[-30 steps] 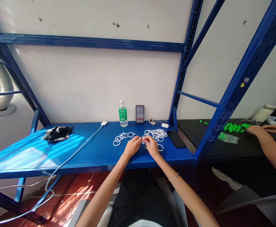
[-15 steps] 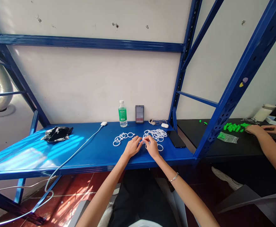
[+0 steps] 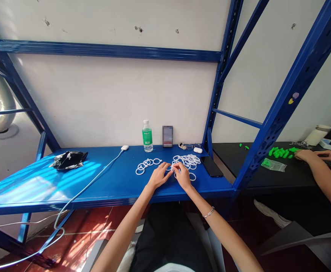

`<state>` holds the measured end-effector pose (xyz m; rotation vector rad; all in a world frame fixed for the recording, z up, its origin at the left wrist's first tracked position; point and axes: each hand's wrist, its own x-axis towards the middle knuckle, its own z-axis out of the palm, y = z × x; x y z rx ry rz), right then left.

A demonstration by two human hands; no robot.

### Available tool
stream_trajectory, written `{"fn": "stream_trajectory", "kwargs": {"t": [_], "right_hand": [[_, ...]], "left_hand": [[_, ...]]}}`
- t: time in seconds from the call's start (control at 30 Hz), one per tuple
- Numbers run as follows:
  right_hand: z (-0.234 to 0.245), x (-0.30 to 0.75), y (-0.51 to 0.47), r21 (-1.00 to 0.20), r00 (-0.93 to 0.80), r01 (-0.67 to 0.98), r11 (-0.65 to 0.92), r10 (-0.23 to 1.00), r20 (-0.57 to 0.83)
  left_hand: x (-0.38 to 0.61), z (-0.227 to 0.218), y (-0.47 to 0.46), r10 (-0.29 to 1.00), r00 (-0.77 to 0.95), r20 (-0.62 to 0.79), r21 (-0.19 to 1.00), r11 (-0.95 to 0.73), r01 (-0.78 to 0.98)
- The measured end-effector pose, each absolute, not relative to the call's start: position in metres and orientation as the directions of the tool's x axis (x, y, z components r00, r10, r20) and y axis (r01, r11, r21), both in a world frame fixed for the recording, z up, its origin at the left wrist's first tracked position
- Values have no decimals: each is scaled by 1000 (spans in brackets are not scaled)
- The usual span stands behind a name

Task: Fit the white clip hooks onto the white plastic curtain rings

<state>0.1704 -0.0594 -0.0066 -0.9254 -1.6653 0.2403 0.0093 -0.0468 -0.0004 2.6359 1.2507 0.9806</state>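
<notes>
- White pieces sit at the meeting of your fingertips, between the main pile of white rings [image 3: 189, 160] and the smaller row of white rings [image 3: 148, 163]; their outline is too small to tell.
- The pile lies just beyond and to the right of your right hand [image 3: 182, 176], the nearer hand to it; the row lies beyond and to the left of your left hand [image 3: 159, 176].
- Each ring is round, so no long axis guides you; the row itself slants from near left to far right. Whether its rings link or only overlap, you cannot tell.
- One ring [image 3: 193, 176] lies apart on the near side of the pile, just right of your right hand.
- Your fingers point inward and forward, the two sets close together, with narrow gaps; you cannot tell whether either hand grips a ring.
- Both hands stay low over the tabletop [image 3: 111, 181], backs up, forearms converging from the near edge.
- Farther right, a black phone [image 3: 212, 167] lies flat beside the pile.
</notes>
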Motion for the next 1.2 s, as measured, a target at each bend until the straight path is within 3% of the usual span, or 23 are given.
{"fn": "stream_trajectory", "kwargs": {"t": [0.17, 1.2], "right_hand": [[-8, 170, -59, -585, -64, 433, 686, 670, 739], [-11, 171, -55, -560, -100, 427, 710, 653, 751]], "left_hand": [[8, -1, -47, 737, 453, 501, 376, -657, 653], [9, -3, -45, 731, 477, 488, 348, -664, 662]]}}
